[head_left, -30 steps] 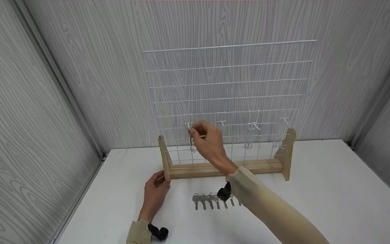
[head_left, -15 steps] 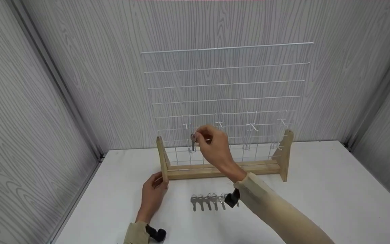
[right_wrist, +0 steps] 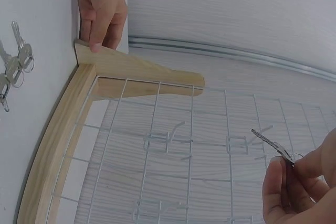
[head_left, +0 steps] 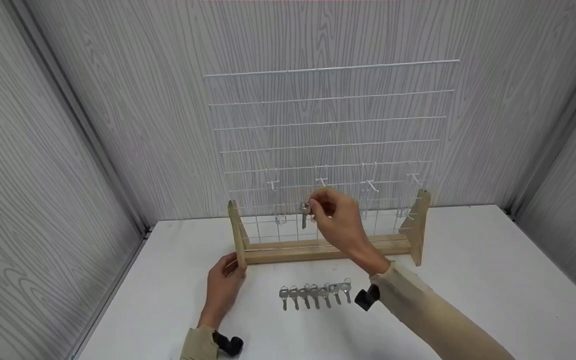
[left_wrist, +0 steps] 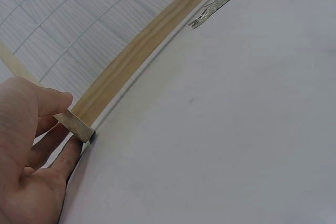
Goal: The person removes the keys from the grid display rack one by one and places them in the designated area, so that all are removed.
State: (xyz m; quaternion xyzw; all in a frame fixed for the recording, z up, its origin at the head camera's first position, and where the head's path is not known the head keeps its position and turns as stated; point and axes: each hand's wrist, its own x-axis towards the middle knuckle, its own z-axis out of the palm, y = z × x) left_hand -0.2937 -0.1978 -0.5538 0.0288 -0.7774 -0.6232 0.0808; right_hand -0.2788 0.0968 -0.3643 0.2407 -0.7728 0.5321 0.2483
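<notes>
My right hand (head_left: 340,217) pinches a silver key (head_left: 304,218) with a small ring, held in front of the white wire grid rack. In the right wrist view this key (right_wrist: 273,144) points away from the fingertips, apart from the hooks. My left hand (head_left: 224,285) grips the lower front end of the rack's left wooden side (head_left: 238,232). Close up in the left wrist view, thumb and fingers of that hand (left_wrist: 31,145) lie on either side of the wooden end (left_wrist: 77,125). The wire grid (head_left: 330,122) stands upright in the wooden base.
Several ringed keys (head_left: 315,296) lie in a row on the white table (head_left: 443,310) before the base. White hooks (head_left: 371,185) stick out from the lower grid, some higher, some lower. The base's right wooden side (head_left: 419,227) stands opposite. Grey wood-grain walls enclose the table.
My right hand has moved right with the key, away from the leftmost upper hook towards the second one. The whole row of keys on the table now shows. My left hand stays put.
</notes>
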